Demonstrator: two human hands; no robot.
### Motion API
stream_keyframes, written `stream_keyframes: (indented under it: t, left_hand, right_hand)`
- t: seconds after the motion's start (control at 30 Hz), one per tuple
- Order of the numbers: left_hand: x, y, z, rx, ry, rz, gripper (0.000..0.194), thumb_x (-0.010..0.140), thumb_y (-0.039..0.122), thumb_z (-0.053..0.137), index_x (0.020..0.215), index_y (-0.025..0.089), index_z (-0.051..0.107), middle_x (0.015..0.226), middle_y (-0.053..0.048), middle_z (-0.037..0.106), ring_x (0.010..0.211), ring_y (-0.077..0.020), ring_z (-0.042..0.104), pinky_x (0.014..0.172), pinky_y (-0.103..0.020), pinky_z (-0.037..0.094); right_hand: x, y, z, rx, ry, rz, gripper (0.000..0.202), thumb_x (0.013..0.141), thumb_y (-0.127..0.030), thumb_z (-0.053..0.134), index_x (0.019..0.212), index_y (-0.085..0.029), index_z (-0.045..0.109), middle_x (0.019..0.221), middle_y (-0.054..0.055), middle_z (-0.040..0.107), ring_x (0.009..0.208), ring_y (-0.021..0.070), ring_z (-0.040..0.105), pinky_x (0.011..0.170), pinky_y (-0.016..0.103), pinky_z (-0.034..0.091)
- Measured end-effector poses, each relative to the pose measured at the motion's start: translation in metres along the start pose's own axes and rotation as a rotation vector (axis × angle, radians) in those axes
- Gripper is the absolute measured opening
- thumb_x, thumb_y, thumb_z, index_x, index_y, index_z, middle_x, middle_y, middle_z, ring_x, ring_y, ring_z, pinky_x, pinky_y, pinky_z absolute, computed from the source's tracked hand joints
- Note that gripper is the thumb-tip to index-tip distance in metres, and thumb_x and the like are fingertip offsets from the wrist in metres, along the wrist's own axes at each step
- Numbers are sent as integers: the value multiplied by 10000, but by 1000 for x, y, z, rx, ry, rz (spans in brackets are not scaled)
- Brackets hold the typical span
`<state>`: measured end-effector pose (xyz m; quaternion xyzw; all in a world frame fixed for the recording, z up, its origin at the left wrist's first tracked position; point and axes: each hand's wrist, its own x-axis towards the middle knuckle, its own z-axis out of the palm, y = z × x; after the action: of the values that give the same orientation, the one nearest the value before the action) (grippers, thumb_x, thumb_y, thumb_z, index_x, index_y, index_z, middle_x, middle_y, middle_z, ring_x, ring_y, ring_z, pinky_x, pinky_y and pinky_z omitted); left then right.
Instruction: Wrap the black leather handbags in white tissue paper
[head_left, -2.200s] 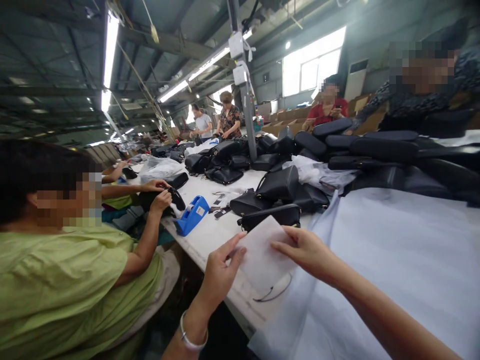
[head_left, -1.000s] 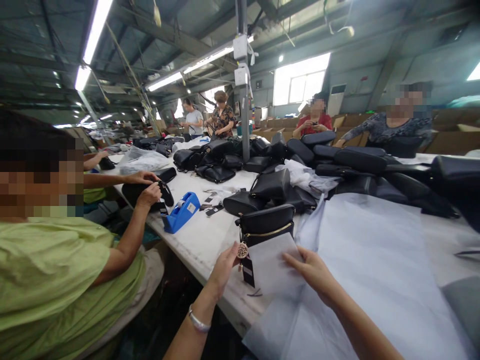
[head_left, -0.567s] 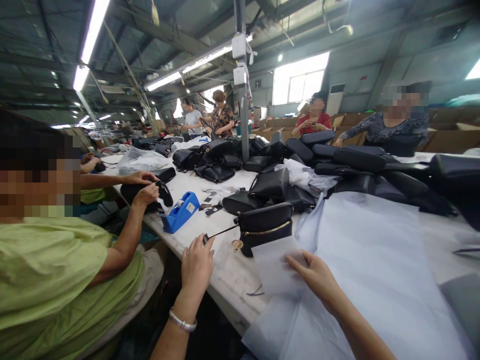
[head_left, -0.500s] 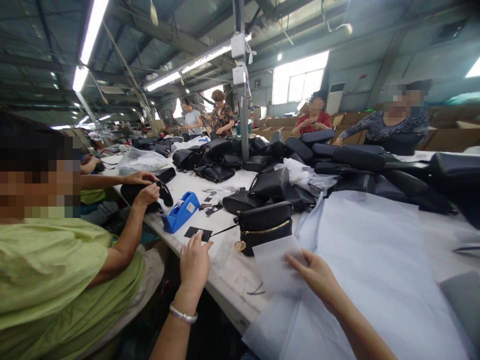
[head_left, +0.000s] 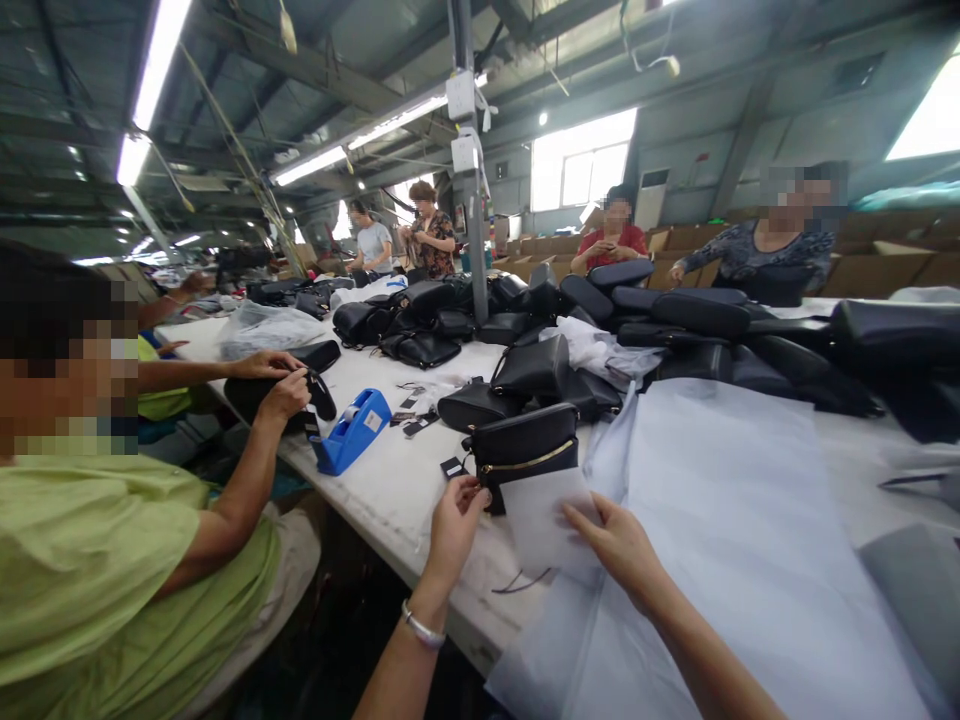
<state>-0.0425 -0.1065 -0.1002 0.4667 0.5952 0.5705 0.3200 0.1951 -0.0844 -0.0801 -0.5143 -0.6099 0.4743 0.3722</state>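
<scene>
A small black handbag (head_left: 525,438) with a gold zipper stands upright on the table in front of me. At its lower left corner, the fingers of my left hand (head_left: 454,525) are closed on the bag's round charm (head_left: 485,497), which they mostly cover. Behind those fingers, a black hang tag (head_left: 453,468) lies beside the bag. My right hand (head_left: 619,540) pinches a small sheet of translucent white paper (head_left: 544,515) between thumb and fingers. The sheet overlaps the bag's lower front.
Large white sheets (head_left: 727,530) cover the table at my right. A blue tape dispenser (head_left: 351,432) stands left of the bag. Black bags (head_left: 532,365) are heaped behind, around a metal post (head_left: 474,200). A co-worker in a green shirt (head_left: 112,560) sits close on my left, handling a black bag.
My left hand has moved right, from the hang tag to the charm. The tag has shifted to beside the bag. My right hand still holds the paper, and the view has turned slightly.
</scene>
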Motion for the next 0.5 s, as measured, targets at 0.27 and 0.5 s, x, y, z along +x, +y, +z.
stream_keyframes:
  t: [0.27, 0.5]
  left_hand:
    - [-33, 18, 4, -283, -20, -137, 441, 813, 485, 702, 1079, 169, 549, 935, -70, 705, 799, -165, 696, 736, -289, 570]
    - [-39, 11, 7, -286, -1, -132, 407, 797, 416, 743, 1063, 158, 573, 998, -103, 717, 887, -195, 709, 791, -289, 562]
  right_hand:
    - [9, -6, 52, 273, -137, 5, 382, 747, -480, 699, 963, -166, 726, 893, 57, 758, 776, 225, 681, 685, 312, 526]
    - [0, -23, 92, 661, -213, 160, 489, 717, -609, 738, 829, -135, 699, 713, 40, 695, 581, 140, 580, 561, 259, 449]
